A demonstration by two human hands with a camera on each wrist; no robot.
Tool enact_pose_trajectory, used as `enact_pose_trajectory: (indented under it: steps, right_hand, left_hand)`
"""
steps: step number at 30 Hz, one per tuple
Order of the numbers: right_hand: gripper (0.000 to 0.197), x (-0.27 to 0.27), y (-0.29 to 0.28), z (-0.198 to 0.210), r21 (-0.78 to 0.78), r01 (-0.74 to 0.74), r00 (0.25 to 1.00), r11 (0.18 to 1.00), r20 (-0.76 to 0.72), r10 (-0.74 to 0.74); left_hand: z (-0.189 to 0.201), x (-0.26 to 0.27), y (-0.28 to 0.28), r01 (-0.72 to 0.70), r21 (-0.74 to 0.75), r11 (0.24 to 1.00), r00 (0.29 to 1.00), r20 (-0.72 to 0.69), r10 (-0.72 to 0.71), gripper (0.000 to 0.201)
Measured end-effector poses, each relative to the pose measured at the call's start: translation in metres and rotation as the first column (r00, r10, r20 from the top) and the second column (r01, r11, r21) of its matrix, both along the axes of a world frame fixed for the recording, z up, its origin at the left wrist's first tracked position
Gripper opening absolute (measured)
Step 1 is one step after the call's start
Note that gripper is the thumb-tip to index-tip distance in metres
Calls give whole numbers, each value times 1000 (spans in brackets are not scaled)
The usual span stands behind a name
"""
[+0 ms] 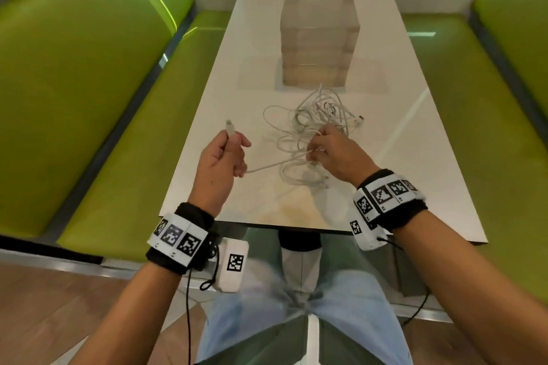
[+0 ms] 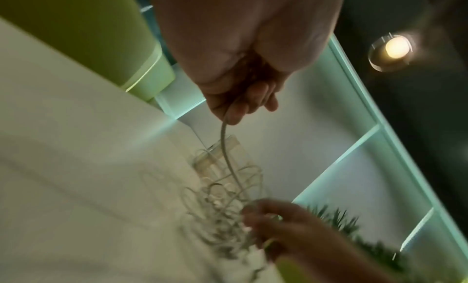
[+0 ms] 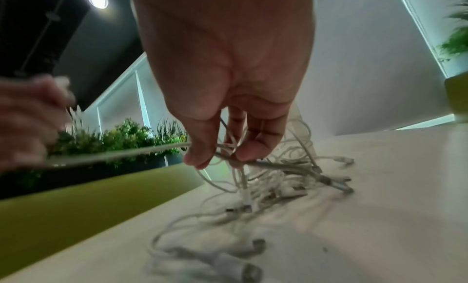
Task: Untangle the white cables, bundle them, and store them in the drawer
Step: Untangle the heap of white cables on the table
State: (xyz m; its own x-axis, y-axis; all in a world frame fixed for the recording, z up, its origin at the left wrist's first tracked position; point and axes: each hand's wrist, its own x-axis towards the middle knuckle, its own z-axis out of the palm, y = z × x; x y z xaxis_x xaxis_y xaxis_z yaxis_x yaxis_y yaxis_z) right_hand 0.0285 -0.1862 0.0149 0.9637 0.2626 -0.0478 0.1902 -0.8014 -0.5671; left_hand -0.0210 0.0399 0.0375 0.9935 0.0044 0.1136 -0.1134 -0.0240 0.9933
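Booth w/ green benches either side; long white table down the middle.

Head view: drawer unit at far centre, shut. Tangle of white cables on table just near of it. Left hand grips one cable close to its plug, raised left of tangle. Right hand pinches strands at tangle.

Left wrist view: fingers curled round the cable.

Right wrist view: thumb and fingers pinch strands above table.

Step judged: untangling, early. Next: draw the one cable free while the tangle is held back; nothing bundled yet.

No readable text; wristband squares seemingly coded patterns only.
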Motion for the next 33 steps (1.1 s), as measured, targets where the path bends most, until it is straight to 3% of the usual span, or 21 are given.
enact_pose_trajectory:
  steps: [3,6,8,10,13,15,16,18,20,23,25,29,31,33]
  right_hand:
    - [13,-4,5,10,181,-6,1000,983,-13,9]
    - [15,-11,11,13,181,-61,998,982,4,61]
    - [15,-14,12,11,225,-50,998,973,40,42]
    - [14,-18,12,8,269,-27,998,963,59,11]
    - [17,-18,9,3,163,12,998,987,57,-21]
    - [22,-13,3,-4,-1,43,999,999,9,-43]
    - [25,-11,-1,-8,-50,58,998,997,-28,-59]
    - [25,-7,-10,-14,-66,88,993,994,-74,-92]
    - [22,-6,-15,-13,-44,82,993,996,-77,-86]
    - [18,-9,-12,-3,32,65,996,997,-65,-63]
    - [18,-12,-9,3,74,63,998,995,-23,-62]
    - [15,-17,-4,10,42,60,988,997,143,-65]
    - [15,-20,-2,10,-33,59,980,998,193,-51]
    - [16,-21,-3,7,-106,71,978,992,202,-49]
  left_hand:
    - [-17,4,-5,121,379,917,993,-44,-113,18]
    - [-26,4,-23,212,488,847,977,-84,-196,23]
    - [-28,10,-34,180,565,805,980,-29,-199,20]
    - [-30,14,-39,129,548,826,984,30,-174,10]
    - [-27,13,-39,153,372,916,979,69,-192,22]
    - [-18,9,-42,217,116,969,971,72,-226,27]
    - [-12,9,-42,244,-77,967,969,47,-241,29]
    - [1,8,-40,246,-434,867,956,-37,-290,32]
    - [5,9,-39,177,-486,856,960,-106,-259,37]
    - [-5,11,-40,70,-187,980,975,-193,-106,33]
    - [-14,14,-41,54,61,997,979,-199,-40,19]
    - [-21,15,-40,265,411,872,963,-166,-214,24]
    - [-23,15,-40,294,469,833,955,-171,-241,12]
    - [-21,14,-37,271,489,829,962,-160,-220,24]
